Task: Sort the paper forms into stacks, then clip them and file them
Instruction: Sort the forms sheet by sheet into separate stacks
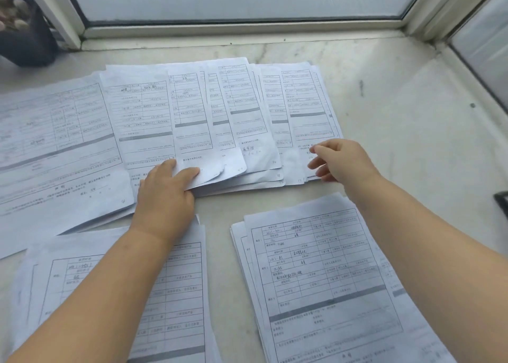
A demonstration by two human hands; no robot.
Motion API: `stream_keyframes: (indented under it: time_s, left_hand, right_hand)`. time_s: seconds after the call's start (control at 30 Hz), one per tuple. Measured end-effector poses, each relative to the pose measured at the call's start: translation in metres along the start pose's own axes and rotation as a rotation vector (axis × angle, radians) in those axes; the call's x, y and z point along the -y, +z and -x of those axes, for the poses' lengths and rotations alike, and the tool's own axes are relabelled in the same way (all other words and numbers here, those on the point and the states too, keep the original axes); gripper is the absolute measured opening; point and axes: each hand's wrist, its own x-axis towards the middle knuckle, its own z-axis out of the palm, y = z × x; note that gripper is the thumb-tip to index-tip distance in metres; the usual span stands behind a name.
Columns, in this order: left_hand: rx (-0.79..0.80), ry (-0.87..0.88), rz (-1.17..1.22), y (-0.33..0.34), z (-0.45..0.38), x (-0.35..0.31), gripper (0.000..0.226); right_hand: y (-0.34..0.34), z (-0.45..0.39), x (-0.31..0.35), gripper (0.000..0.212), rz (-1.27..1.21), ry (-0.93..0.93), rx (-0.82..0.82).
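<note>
Nearest me lie two stacks of forms on the sill: the left stack [176, 294] under my left forearm, the right stack [324, 280] beneath my right arm, both roughly squared but loose, with no clip on either that I can see. A third, bigger pile [55, 148] sits further off on the left, its sheets splayed.

Beyond the stacks, my left hand [165, 195] grips the near edges of the fanned forms [225, 115], thumb on top and fingers tucked beneath the lifted corners. My right hand [338, 159] is at the fan's right end, fingertips pinching the lower corner of the outermost sheet [308, 101].

So I judge the sorting about half done: three piles exist, yet a good many forms remain spread out. Clipping and filing have not started, and no clips or folder show clearly.

Farther still, the marble sill [398, 101] meets the window frame [247, 30], with a dark object [27, 38] at far left.
</note>
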Motion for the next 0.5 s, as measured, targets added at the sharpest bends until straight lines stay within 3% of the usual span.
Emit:
stream_keyframes:
  time_s: [0.07,0.17,0.33,0.5]
  left_hand:
    - [0.080,0.003,-0.032,-0.006,-0.001,-0.002,0.049]
    - [0.208,-0.026,0.011,-0.024,-0.002,-0.008,0.052]
    - [-0.103,0.147,0.154,-0.051,0.058,-0.016,0.033]
    - [-0.253,0.140,0.250,-0.029,0.205,0.011,0.027]
  right_hand:
    - [-0.003,0.028,-0.010,0.014,0.027,-0.054,-0.009]
    - [0.008,0.086,-0.024,0.014,0.046,-0.048,0.143]
    - [0.040,0.180,-0.065,0.013,0.077,0.019,0.471]
    - [0.058,0.240,-0.102,0.012,0.057,0.035,0.555]
